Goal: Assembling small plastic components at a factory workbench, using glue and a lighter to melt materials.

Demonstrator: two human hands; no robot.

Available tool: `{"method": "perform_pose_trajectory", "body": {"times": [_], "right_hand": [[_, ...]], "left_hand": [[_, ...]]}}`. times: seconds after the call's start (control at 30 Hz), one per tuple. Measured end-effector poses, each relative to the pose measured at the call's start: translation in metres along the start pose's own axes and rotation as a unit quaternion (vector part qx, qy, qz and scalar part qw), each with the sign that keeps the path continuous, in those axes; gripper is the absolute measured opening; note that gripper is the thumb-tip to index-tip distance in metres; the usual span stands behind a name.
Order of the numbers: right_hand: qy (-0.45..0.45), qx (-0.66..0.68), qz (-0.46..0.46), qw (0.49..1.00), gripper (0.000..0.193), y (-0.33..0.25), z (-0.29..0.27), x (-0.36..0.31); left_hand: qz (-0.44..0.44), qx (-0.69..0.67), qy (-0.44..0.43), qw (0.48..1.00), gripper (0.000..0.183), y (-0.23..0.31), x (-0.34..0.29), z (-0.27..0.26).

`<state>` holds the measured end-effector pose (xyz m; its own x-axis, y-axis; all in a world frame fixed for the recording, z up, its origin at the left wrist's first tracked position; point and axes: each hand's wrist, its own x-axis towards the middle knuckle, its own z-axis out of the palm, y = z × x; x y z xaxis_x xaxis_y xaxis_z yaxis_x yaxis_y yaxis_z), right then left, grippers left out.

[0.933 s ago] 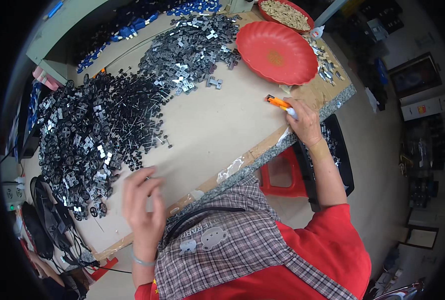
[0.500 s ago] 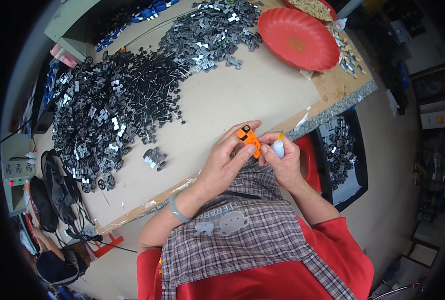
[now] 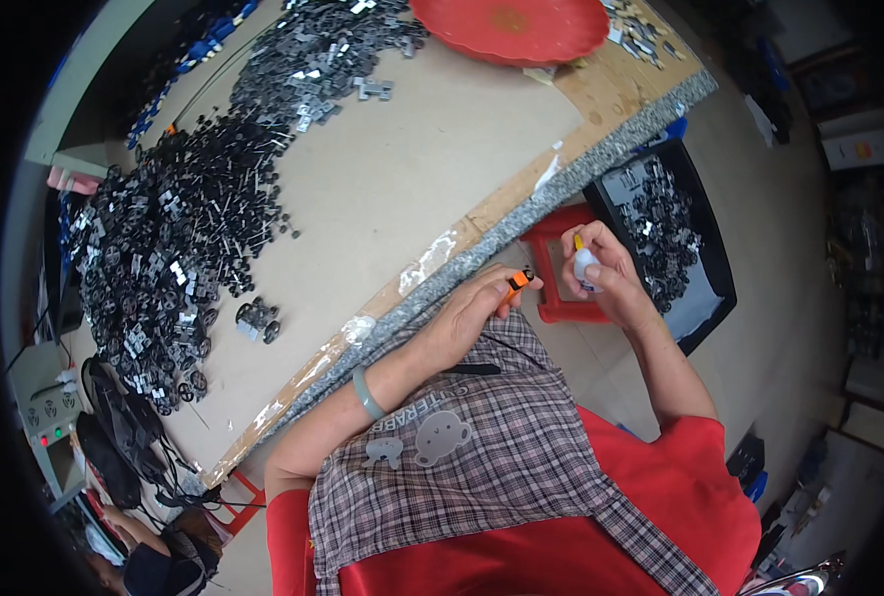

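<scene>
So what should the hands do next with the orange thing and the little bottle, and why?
Probably bring the two together. The left hand holds the small orange part and the right hand holds the small white bottle with a yellow tip, but a gap separates them.

One view only — a head-worn fisheye looking steeply down over the person's chest and lap. The table [image 3: 442, 189] slants across the upper left, its edge bowed by the lens; floor fills the right, and the rim goes dark.
</scene>
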<state>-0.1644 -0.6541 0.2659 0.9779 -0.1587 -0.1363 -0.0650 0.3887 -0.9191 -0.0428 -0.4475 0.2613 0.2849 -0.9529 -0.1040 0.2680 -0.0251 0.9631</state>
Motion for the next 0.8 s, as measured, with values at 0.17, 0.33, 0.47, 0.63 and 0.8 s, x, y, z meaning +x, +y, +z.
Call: {"method": "perform_pose_trajectory", "body": {"times": [0.17, 0.33, 0.47, 0.63, 0.8], "right_hand": [[0.100, 0.131, 0.043, 0.985, 0.023, 0.031, -0.034, -0.023], [0.206, 0.284, 0.013, 0.936, 0.021, 0.081, -0.058, -0.026], [0.242, 0.316, 0.026, 0.917, 0.019, 0.110, -0.062, -0.025], [0.243, 0.339, 0.044, 0.908, 0.018, 0.110, -0.042, -0.014], [0.285, 0.311, 0.043, 0.906, 0.025, 0.128, -0.035, -0.001]], "left_hand": [[-0.090, 0.000, 0.011, 0.996, 0.027, -0.025, 0.022, 0.010], [-0.062, 0.096, -0.002, 0.993, 0.022, -0.053, 0.040, 0.011], [-0.152, 0.024, 0.011, 0.988, 0.030, -0.063, 0.049, 0.006], [-0.118, 0.269, 0.143, 0.945, 0.057, -0.095, 0.058, -0.008], [-0.147, 0.218, 0.188, 0.946, 0.051, -0.076, 0.063, -0.006]]}}
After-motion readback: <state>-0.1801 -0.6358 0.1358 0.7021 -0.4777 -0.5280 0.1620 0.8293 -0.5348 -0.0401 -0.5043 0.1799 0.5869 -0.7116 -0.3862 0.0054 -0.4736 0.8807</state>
